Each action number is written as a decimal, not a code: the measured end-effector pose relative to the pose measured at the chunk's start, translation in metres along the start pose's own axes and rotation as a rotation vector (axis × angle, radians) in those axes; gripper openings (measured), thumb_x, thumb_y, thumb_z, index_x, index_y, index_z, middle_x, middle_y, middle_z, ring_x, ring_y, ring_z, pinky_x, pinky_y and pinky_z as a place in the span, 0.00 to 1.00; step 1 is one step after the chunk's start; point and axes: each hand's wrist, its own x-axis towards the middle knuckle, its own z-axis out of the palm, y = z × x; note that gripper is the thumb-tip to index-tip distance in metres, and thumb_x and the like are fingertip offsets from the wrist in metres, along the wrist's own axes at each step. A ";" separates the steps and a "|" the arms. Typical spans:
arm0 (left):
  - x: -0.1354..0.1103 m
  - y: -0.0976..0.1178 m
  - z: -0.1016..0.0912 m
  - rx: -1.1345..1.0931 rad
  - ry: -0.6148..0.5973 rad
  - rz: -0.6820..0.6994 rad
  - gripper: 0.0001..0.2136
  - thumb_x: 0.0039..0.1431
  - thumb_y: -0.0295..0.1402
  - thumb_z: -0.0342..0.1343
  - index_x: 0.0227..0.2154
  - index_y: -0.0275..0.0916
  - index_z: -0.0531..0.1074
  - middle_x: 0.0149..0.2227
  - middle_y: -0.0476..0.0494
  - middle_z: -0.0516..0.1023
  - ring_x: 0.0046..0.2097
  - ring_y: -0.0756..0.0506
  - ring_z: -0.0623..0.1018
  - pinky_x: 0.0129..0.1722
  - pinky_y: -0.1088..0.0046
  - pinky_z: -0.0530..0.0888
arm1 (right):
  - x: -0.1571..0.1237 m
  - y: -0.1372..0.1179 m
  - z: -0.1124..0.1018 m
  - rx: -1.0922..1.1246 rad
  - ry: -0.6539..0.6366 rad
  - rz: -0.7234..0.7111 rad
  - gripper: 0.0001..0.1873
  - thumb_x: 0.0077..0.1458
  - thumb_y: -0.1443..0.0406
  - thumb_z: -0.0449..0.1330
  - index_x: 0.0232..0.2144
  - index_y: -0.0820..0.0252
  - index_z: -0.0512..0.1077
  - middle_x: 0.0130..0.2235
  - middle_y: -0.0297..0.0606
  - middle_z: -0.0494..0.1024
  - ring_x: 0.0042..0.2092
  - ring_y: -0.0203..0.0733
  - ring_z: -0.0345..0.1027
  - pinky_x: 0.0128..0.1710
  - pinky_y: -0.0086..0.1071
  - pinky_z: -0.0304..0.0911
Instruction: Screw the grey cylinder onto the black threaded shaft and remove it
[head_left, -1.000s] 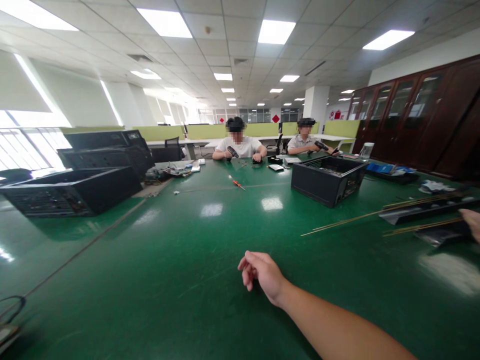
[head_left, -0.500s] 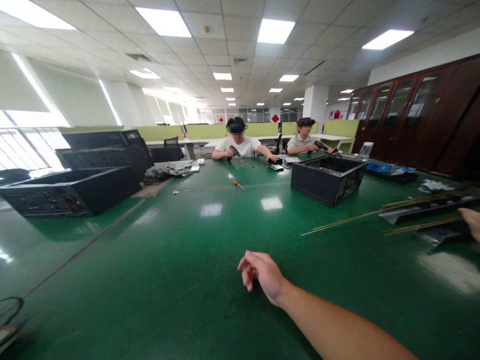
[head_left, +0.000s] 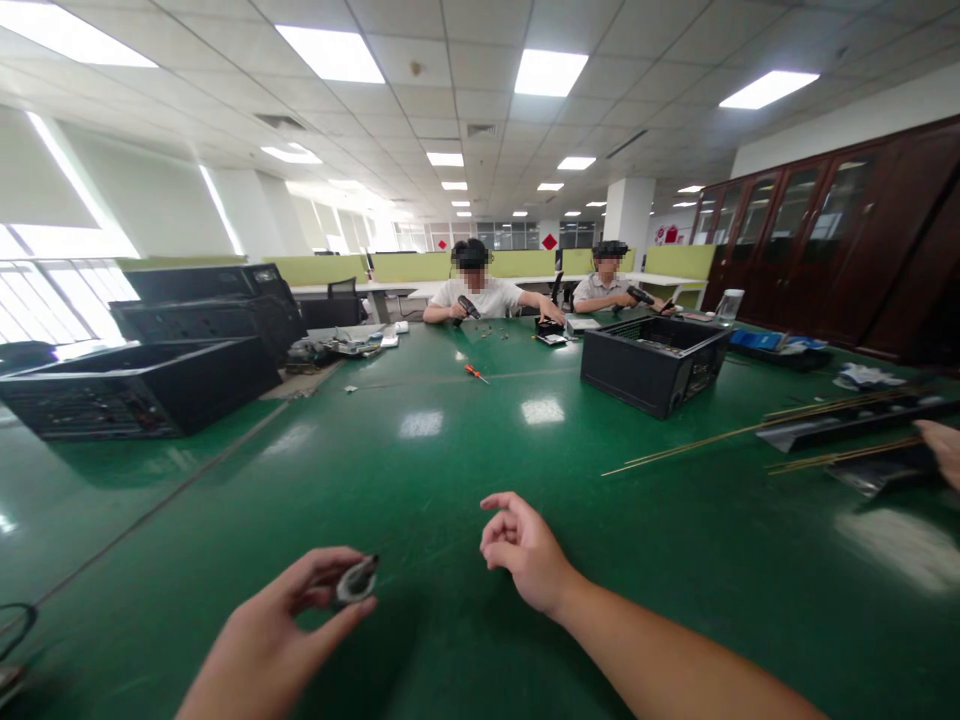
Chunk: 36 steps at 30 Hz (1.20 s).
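My left hand (head_left: 292, 610) is closed on a small round object (head_left: 357, 582) with a pale grey rim and a dark part, gripped between thumb and fingertips. Its exact kind is too blurred to tell. To the right, my right hand (head_left: 521, 555) hovers over or rests on the green table (head_left: 420, 480). Its forefinger reaches out, the other fingers are loosely curled, and nothing shows in it. A gap of table separates the two hands.
Black computer cases stand at the left (head_left: 142, 385) and at the right (head_left: 649, 360). An orange screwdriver (head_left: 474, 373) lies mid-table. Thin rods (head_left: 690, 440) lie at right, near another person's hand (head_left: 941, 445). Two people opposite hold power drills (head_left: 469, 307).
My left hand has come into view from below, carrying the small round object. My right hand has turned slightly, with its forefinger lifting away from the others.
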 end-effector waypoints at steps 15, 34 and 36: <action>0.076 0.018 0.121 -0.564 -0.362 0.040 0.18 0.44 0.34 0.69 0.41 0.39 0.78 0.41 0.43 0.83 0.44 0.40 0.80 0.47 0.67 0.74 | 0.006 0.007 -0.006 -0.273 0.298 -0.020 0.26 0.36 0.77 0.53 0.41 0.57 0.69 0.40 0.35 0.74 0.42 0.44 0.69 0.40 0.33 0.61; 0.072 0.020 0.125 -0.657 -0.313 -0.001 0.16 0.42 0.31 0.70 0.37 0.38 0.77 0.35 0.45 0.83 0.38 0.42 0.81 0.42 0.68 0.76 | 0.001 0.000 -0.008 -0.118 0.234 0.062 0.08 0.45 0.68 0.62 0.32 0.59 0.72 0.30 0.35 0.74 0.33 0.42 0.66 0.34 0.32 0.60; 0.072 0.020 0.125 -0.654 -0.303 -0.003 0.16 0.41 0.31 0.70 0.36 0.38 0.77 0.34 0.44 0.83 0.38 0.41 0.81 0.41 0.68 0.77 | 0.000 0.000 -0.008 -0.121 0.236 0.064 0.07 0.46 0.68 0.62 0.32 0.59 0.72 0.30 0.35 0.73 0.32 0.41 0.65 0.33 0.31 0.59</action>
